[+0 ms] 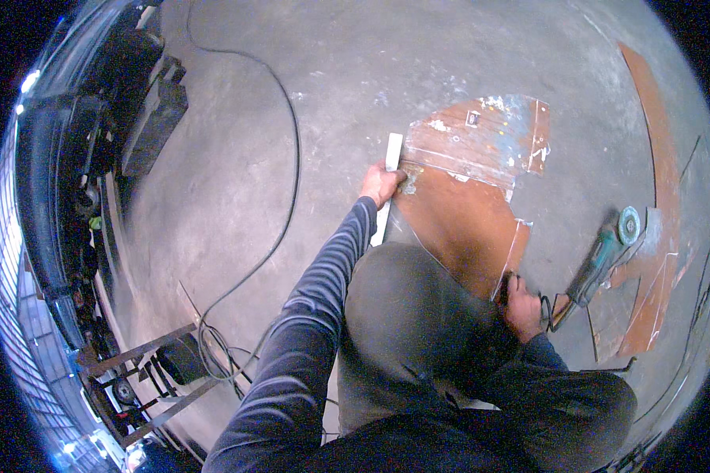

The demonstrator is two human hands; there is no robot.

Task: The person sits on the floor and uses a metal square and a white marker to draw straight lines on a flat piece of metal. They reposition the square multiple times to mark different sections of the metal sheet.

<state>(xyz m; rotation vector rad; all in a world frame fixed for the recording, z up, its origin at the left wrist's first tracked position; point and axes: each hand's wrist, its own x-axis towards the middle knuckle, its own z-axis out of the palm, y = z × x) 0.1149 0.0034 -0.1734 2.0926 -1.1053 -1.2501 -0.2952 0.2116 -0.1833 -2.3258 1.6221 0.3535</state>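
Note:
A rusty metal sheet [457, 225] lies before me on the concrete floor. Its far part is patched with white and blue paint, and pale lines run across it. My left hand [381, 184] is closed on the sheet's left corner, thumb over its edge. Beneath that hand passes a narrow white strip [394, 146], sticking out on both sides. At the near right corner of the sheet my right hand [521, 309] is closed on the edge, its fingertips partly hidden. Just right of it lies a teal angle grinder [597, 264], disc facing up. My knee [410, 307] covers the sheet's near side.
Rusty offcuts [661, 158] stretch along the right side of the floor. A dark cable [296, 150] curves over the floor at left, down to a metal frame [146, 378]. Dark vehicle parts [63, 213] and a grey block [156, 122] stand along the left.

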